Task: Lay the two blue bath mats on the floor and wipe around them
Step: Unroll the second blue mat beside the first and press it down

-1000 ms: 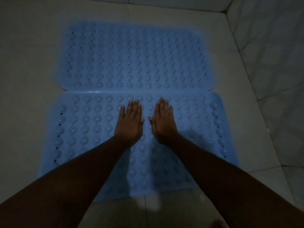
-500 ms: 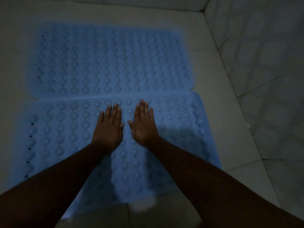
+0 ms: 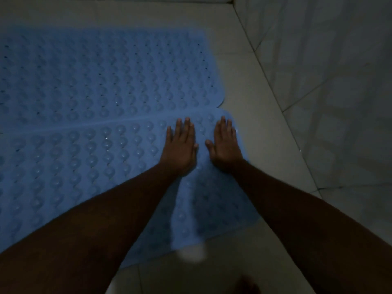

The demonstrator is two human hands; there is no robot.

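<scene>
Both hands lie flat, palms down, on the near blue bath mat (image 3: 89,166); the left hand (image 3: 180,149) has its grip spread open, fingers straight and close together, pinching nothing; the right hand (image 3: 226,145) is the same, open and flat, thumb turned in towards the left hand with only a narrow strip of mat between the two thumbs. The near mat's rounded corner sits just beyond and to the right of the right hand's fingertips; its bumpy surface runs away to the left of the left hand and back under both forearms. The far blue bath mat (image 3: 101,75) lies ahead of both hands, its near edge touching the near mat's far edge along a pale seam just past the fingertips. Both mats rest flat on the pale tiled floor (image 3: 261,128), which shows bare to the right of the right hand; a tiled wall (image 3: 339,81) rises further right. The room is dim.
</scene>
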